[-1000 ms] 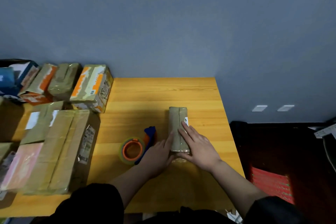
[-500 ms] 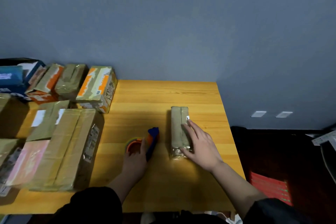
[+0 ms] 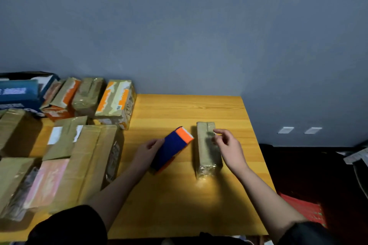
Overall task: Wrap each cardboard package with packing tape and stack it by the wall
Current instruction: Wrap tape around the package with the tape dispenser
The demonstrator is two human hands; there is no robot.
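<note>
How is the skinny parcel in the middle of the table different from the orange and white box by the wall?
The skinny parcel is plain brown all over; the orange and white box has bright orange patches and a small label. The parcel is narrow and low; the box is wider and taller. The parcel lies alone between the two hands; the box sits in a row with others against the wall. Both rest on the wooden table and look shiny with tape.

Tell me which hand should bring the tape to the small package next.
Left. The left hand already grips the blue and orange tape dispenser beside the small tape-wrapped cardboard package. The right hand hovers over that package, fingers loosely curled, holding nothing.
</note>
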